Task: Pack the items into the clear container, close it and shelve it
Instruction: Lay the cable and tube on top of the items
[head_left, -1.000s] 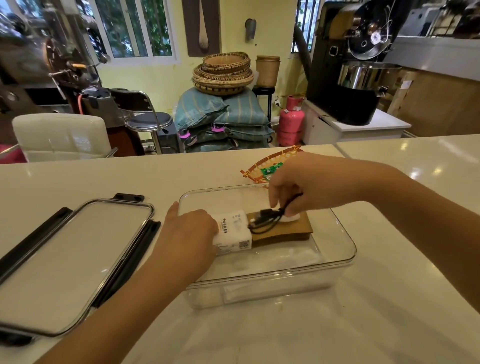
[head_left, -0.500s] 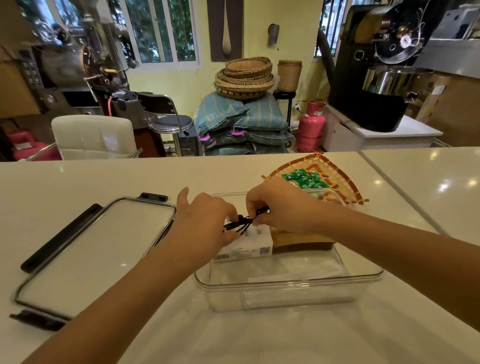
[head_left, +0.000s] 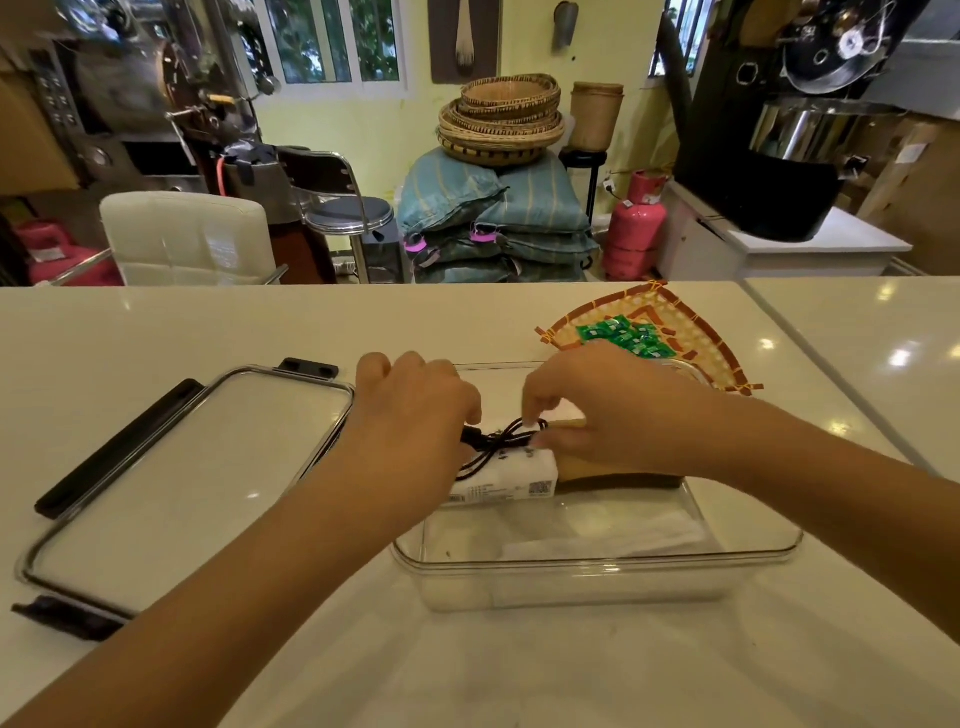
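Observation:
The clear container (head_left: 597, 564) stands open on the white counter in front of me. Inside it lie a white box (head_left: 514, 480) with printed labels, a brown flat item (head_left: 613, 467) beside it on the right, and a white sheet (head_left: 613, 535) on the bottom. A coiled black cable (head_left: 498, 441) rests on top of the white box. My left hand (head_left: 410, 415) pinches the cable's left end and my right hand (head_left: 597, 410) pinches its right side. The container's lid (head_left: 171, 488), clear with black clips, lies flat to the left.
A woven fan-shaped tray (head_left: 691, 338) with several green packets (head_left: 623, 335) lies just behind the container on the right. Beyond the counter's far edge stand a white chair (head_left: 187, 239), a stool, stacked sacks with baskets, a pink gas cylinder and a black machine.
My right hand has carried the black cable leftward from the brown item onto the white box, and my left hand has come off the box to take the cable's other end.

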